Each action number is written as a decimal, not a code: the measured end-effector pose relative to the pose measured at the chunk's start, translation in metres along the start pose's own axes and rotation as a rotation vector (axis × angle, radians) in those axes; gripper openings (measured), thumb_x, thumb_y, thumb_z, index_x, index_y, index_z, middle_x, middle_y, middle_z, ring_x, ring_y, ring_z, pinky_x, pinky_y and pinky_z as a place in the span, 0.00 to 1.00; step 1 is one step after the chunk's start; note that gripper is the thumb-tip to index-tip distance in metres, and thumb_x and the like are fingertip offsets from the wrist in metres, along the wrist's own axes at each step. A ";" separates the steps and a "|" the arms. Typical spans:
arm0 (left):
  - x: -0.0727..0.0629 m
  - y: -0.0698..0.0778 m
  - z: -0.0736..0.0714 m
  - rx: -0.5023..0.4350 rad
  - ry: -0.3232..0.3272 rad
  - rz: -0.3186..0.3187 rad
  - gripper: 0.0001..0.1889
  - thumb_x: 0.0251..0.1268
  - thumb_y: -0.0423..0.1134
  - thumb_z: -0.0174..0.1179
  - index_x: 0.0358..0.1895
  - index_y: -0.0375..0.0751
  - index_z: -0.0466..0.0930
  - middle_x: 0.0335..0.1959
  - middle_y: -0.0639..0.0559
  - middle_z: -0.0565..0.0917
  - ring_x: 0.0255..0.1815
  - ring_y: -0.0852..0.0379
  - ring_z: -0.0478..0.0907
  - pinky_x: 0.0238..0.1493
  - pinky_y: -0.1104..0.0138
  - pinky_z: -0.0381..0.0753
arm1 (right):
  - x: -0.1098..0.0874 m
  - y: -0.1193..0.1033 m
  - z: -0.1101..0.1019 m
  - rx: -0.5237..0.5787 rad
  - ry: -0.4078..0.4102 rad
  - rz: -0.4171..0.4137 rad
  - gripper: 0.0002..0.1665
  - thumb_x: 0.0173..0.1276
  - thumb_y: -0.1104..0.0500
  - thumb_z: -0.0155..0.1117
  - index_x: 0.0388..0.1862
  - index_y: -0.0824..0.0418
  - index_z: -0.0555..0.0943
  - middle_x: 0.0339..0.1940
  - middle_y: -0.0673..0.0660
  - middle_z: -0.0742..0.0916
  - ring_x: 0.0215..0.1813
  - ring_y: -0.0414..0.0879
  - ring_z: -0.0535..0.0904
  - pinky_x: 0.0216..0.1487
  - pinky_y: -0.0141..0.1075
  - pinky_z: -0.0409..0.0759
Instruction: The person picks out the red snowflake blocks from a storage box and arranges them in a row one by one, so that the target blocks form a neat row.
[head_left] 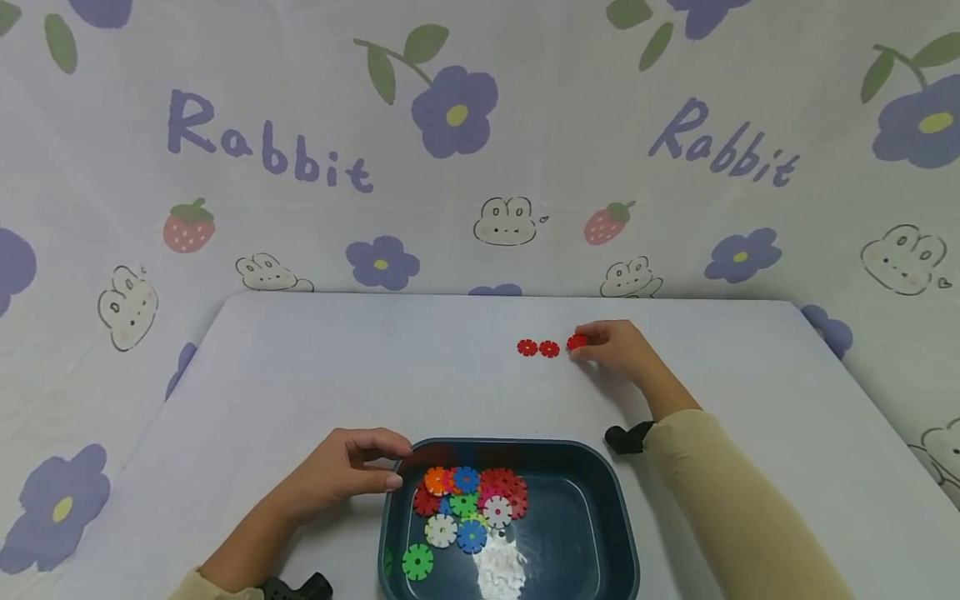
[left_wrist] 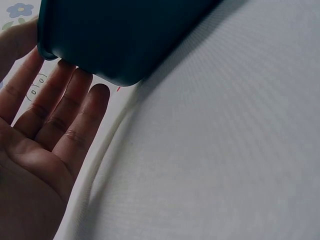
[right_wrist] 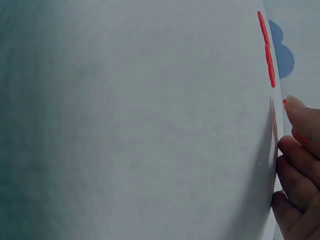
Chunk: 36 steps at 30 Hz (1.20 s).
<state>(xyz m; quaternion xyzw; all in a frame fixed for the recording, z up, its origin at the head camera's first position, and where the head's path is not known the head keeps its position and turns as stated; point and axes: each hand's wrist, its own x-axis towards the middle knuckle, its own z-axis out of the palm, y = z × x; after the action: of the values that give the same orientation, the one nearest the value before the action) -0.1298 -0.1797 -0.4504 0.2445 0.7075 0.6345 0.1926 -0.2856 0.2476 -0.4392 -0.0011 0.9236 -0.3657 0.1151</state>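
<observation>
My right hand [head_left: 618, 350] pinches a red flower-shaped disc [head_left: 576, 342] between thumb and fingertips, close over the far part of the table. Just left of it lie two more red notched discs, a nearer one [head_left: 549, 349] and a farther one [head_left: 527, 347]. In the right wrist view that hand [right_wrist: 302, 165] shows at the right edge, a sliver of red at its fingertips. My left hand [head_left: 337, 467] touches the far left corner of a dark blue tray [head_left: 577, 500], thumb and index finger at the rim. Its fingers [left_wrist: 82, 122] look nearly straight in the left wrist view.
Several flower discs in red, blue, white, orange and green are piled in the tray's left half; one green disc [head_left: 417, 562] lies apart there. A white table [head_left: 315, 358] ends at a printed cloth backdrop [head_left: 300, 225]. Black straps [head_left: 628, 437] sit at both wrists.
</observation>
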 end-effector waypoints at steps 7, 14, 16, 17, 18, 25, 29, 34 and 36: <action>0.000 0.000 -0.001 0.004 0.003 -0.006 0.15 0.61 0.31 0.66 0.51 0.33 0.81 0.53 0.37 0.83 0.56 0.46 0.80 0.56 0.64 0.81 | -0.006 -0.012 0.002 -0.107 0.015 -0.010 0.32 0.65 0.52 0.69 0.67 0.58 0.75 0.65 0.63 0.79 0.66 0.59 0.71 0.65 0.52 0.74; 0.001 0.001 -0.001 0.011 0.007 -0.008 0.15 0.61 0.31 0.66 0.51 0.33 0.82 0.53 0.38 0.83 0.57 0.45 0.79 0.56 0.64 0.81 | -0.010 -0.019 0.002 -0.126 0.007 0.005 0.32 0.65 0.54 0.69 0.67 0.59 0.75 0.69 0.61 0.77 0.70 0.60 0.68 0.65 0.52 0.74; 0.001 0.001 -0.001 0.012 0.006 -0.007 0.14 0.61 0.30 0.66 0.51 0.34 0.82 0.53 0.38 0.83 0.57 0.47 0.80 0.56 0.64 0.81 | -0.009 -0.019 0.002 -0.127 0.005 0.012 0.31 0.65 0.54 0.69 0.67 0.59 0.75 0.70 0.61 0.76 0.71 0.60 0.67 0.66 0.52 0.74; 0.001 0.001 -0.001 0.013 0.006 -0.007 0.14 0.61 0.30 0.65 0.51 0.35 0.82 0.53 0.39 0.83 0.56 0.47 0.80 0.56 0.64 0.81 | -0.009 -0.019 0.003 -0.129 0.005 0.016 0.31 0.65 0.54 0.69 0.67 0.59 0.75 0.70 0.60 0.76 0.71 0.60 0.67 0.66 0.52 0.74; 0.001 0.001 -0.001 0.015 0.006 -0.007 0.14 0.61 0.30 0.65 0.51 0.35 0.82 0.53 0.39 0.83 0.56 0.48 0.80 0.56 0.64 0.81 | -0.009 -0.019 0.003 -0.132 0.004 0.019 0.31 0.66 0.54 0.69 0.67 0.59 0.75 0.71 0.60 0.75 0.72 0.60 0.66 0.66 0.52 0.73; 0.000 0.000 -0.001 0.022 0.012 -0.009 0.14 0.61 0.31 0.66 0.51 0.36 0.82 0.53 0.39 0.83 0.56 0.49 0.81 0.55 0.64 0.82 | -0.007 -0.019 0.006 -0.149 0.009 0.018 0.29 0.66 0.54 0.69 0.65 0.60 0.77 0.72 0.57 0.74 0.74 0.59 0.65 0.68 0.51 0.71; 0.000 -0.001 -0.001 0.023 0.012 -0.011 0.14 0.61 0.32 0.66 0.51 0.36 0.82 0.53 0.39 0.83 0.56 0.50 0.81 0.55 0.64 0.81 | -0.006 -0.020 0.006 -0.159 0.012 0.017 0.27 0.66 0.54 0.68 0.63 0.61 0.79 0.72 0.57 0.75 0.75 0.59 0.64 0.68 0.51 0.71; 0.000 -0.001 -0.001 0.020 0.010 -0.011 0.14 0.61 0.31 0.66 0.51 0.36 0.82 0.53 0.39 0.83 0.55 0.51 0.81 0.55 0.65 0.81 | -0.005 -0.019 0.007 -0.169 0.016 0.008 0.24 0.66 0.54 0.68 0.60 0.62 0.81 0.71 0.57 0.75 0.75 0.59 0.64 0.69 0.52 0.70; 0.001 -0.001 -0.001 0.022 0.012 -0.014 0.14 0.61 0.32 0.67 0.51 0.36 0.82 0.53 0.39 0.83 0.55 0.51 0.81 0.55 0.65 0.81 | -0.005 -0.019 0.007 -0.177 0.019 -0.005 0.24 0.66 0.55 0.68 0.59 0.62 0.81 0.71 0.57 0.75 0.75 0.59 0.64 0.69 0.52 0.69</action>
<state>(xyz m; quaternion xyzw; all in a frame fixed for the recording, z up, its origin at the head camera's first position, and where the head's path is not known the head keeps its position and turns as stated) -0.1308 -0.1800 -0.4514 0.2378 0.7172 0.6269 0.1900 -0.2812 0.2297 -0.4304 -0.0102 0.9534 -0.2829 0.1049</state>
